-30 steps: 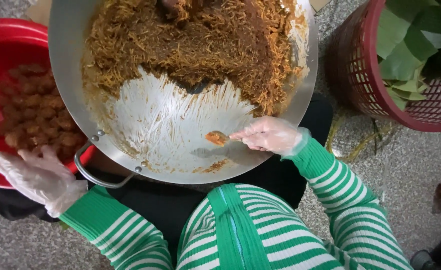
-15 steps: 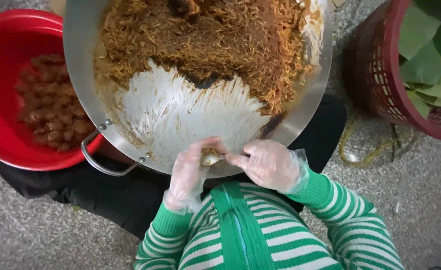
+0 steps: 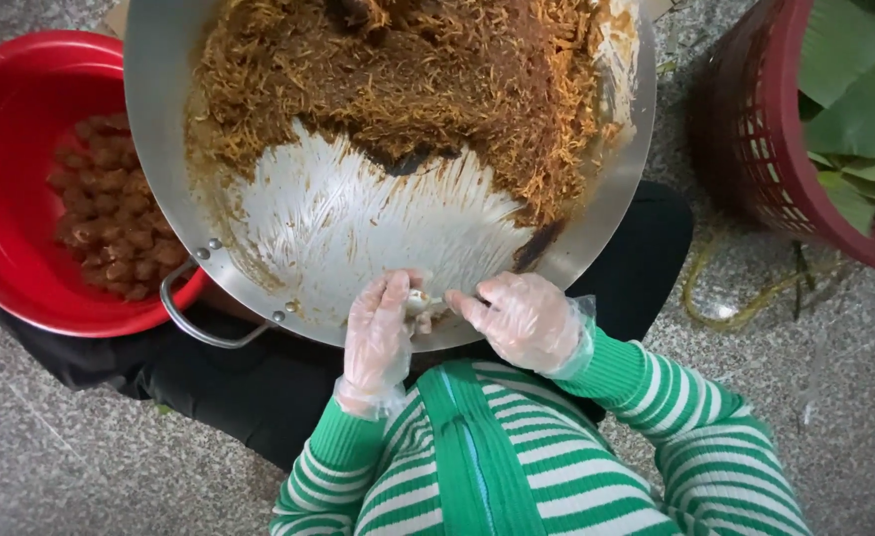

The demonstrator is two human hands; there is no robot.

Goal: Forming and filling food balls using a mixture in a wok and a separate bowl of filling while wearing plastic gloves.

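Left hand (image 3: 378,333) and right hand (image 3: 524,320), both gloved, are pinching 1 small lump (image 3: 419,301) between narrowed fingers at the pan (image 3: 596,213) rim; red bowl (image 3: 0,179) beside.

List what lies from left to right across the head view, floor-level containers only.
Red basin of brown balls → big metal wok of shredded brown filling → red mesh basket of green leaves.
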